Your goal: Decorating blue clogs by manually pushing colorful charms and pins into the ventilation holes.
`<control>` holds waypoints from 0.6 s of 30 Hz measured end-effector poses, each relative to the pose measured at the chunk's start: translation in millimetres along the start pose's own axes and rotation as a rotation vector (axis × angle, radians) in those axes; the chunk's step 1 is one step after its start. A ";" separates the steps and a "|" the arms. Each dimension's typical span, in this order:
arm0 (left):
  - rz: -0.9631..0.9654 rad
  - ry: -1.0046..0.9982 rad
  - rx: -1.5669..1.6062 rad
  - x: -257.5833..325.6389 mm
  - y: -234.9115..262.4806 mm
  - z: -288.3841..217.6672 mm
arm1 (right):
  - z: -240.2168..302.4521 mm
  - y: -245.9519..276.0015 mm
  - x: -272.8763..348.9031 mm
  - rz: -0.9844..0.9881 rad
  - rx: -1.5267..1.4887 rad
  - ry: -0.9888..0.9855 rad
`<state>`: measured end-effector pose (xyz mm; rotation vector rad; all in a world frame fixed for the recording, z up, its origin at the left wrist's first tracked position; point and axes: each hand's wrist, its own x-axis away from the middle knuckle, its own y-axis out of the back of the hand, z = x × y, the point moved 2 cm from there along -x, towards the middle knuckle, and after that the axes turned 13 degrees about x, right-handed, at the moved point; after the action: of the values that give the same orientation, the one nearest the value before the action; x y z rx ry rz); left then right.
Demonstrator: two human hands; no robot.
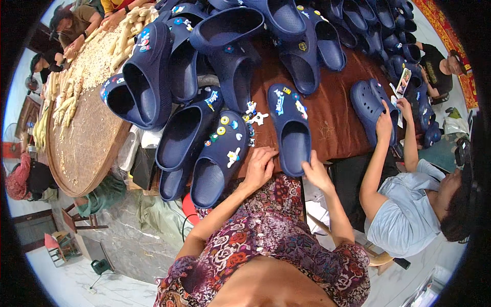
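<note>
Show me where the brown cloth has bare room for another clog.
The widest bare patch of brown cloth lies between the clog at the right hand and the holed clogs farther right. A narrow strip shows between that clog and the charms. It's crowded with piled clogs upper left and upper right.

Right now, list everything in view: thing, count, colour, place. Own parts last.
Front clog: one, dark blue with charms, near table edge
Co-worker's clogs: two, dark blue, right
Other clogs: many, overlapping, dark blue, left, centre and far side
Loose charms: several, mostly white, left of front clog
Cloth: one, brown, under clogs
Round tray: one, tan, left
Cobs: many, pale, upper left
Co-worker: one, light blue top, right
Other people: several, mixed clothing, rim
Floral garment: one, purple-red, lower centre
Left hand: one, bare, on cloth
Right hand: one, bare, front clog's heel
</note>
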<state>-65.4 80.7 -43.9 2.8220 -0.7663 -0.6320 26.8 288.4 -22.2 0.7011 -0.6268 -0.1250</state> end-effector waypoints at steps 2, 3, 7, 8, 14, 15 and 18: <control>-0.035 0.044 0.040 -3.3 -1.0 -0.8 | -3.6 -0.9 10.5 -0.087 0.346 0.146; -0.076 0.089 0.074 -3.4 1.0 -0.9 | 3.4 3.0 16.7 -0.063 0.391 0.148; -0.111 0.174 0.111 -0.1 5.0 -3.7 | 28.0 39.0 2.3 -0.079 0.333 0.194; -0.108 0.172 0.115 -0.3 3.8 -6.2 | 27.7 44.9 -11.1 -0.237 0.264 0.224; -0.060 0.201 0.130 -5.0 -2.0 -15.0 | 33.4 72.8 -122.4 -0.635 0.080 0.228; -0.066 0.195 0.126 -4.2 -1.2 -14.8 | 38.2 73.5 -138.7 -0.627 0.090 0.189; -0.035 0.178 0.065 -4.2 -4.4 -15.2 | 23.6 74.7 -192.6 -0.667 0.114 0.193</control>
<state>-60.1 87.2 -29.9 2.9061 -0.7185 -0.3603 -150.2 392.0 -56.3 1.0011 -0.1960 -0.6342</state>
